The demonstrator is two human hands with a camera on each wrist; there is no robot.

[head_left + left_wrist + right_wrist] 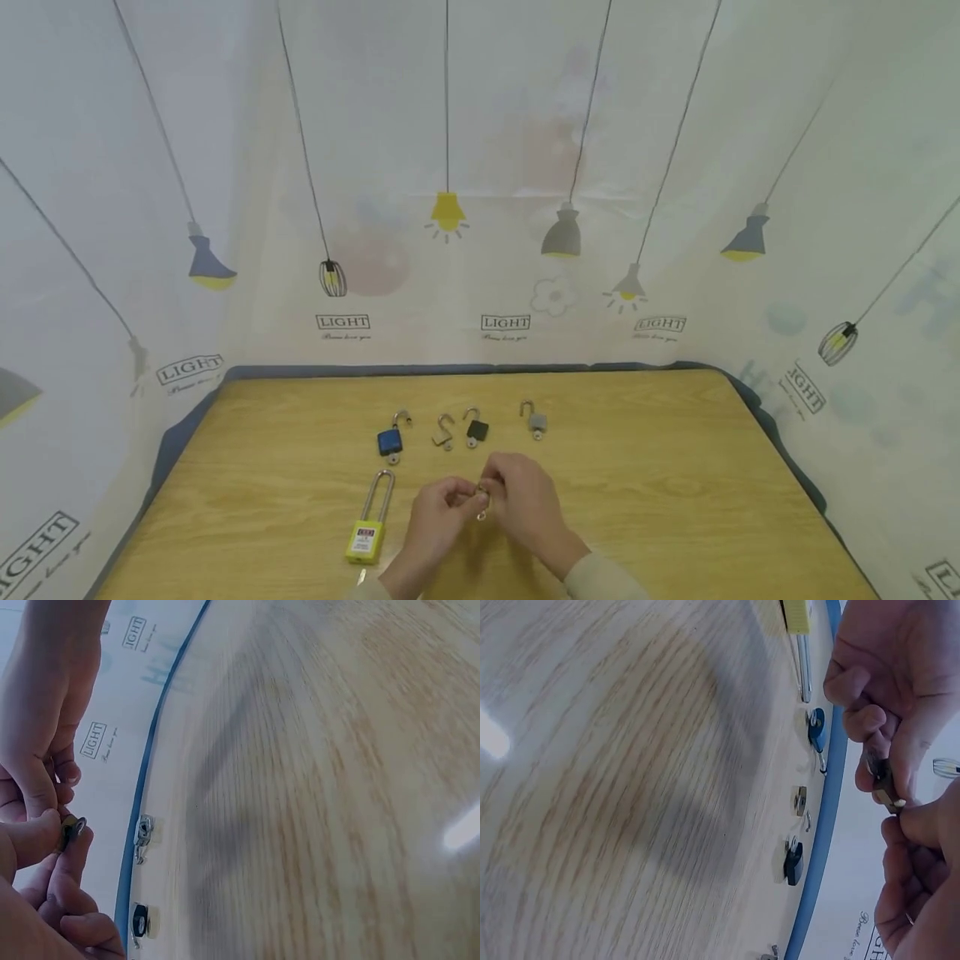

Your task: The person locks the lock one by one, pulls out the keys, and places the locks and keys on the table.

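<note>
Near the front of the table, my left hand (442, 512) and right hand (521, 500) meet at a small brass-coloured padlock (482, 502). In the right wrist view, the left thumb and fingers pinch the padlock's body (883, 784), while the right thumb and forefinger grip its lower end. A shiny round piece, apparently a key head, points down from between the hands. Fingers cover most of the padlock, so its shackle's state cannot be told. Left of my hands lies a yellow padlock (364, 540) with a long shackle.
Behind my hands lie a blue padlock (390, 442), a small brass padlock (442, 437), a black padlock (477, 430) and a grey padlock (537, 422), their shackles open and keys inserted. A small key-like piece (362, 577) is by my left wrist. A lamp-print curtain (495, 275) surrounds the wooden table (675, 467).
</note>
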